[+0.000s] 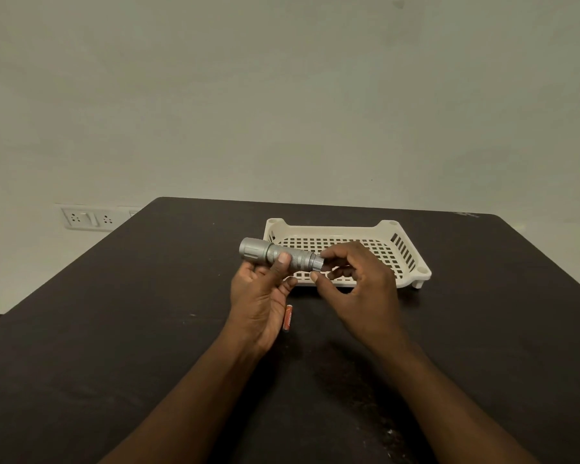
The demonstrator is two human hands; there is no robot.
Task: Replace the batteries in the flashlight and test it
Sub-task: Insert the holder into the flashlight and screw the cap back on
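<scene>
L hand point(262, 296) round flashlight point(280, 255) body

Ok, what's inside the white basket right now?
The visible part of the basket floor shows nothing. The right hand, left hand and flashlight cover its near-left portion.

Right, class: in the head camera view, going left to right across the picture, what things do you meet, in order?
Wall socket panel → flashlight, held in the left hand → red battery lying on the table → right hand at the flashlight's tail end → far right corner of the white basket.
</scene>
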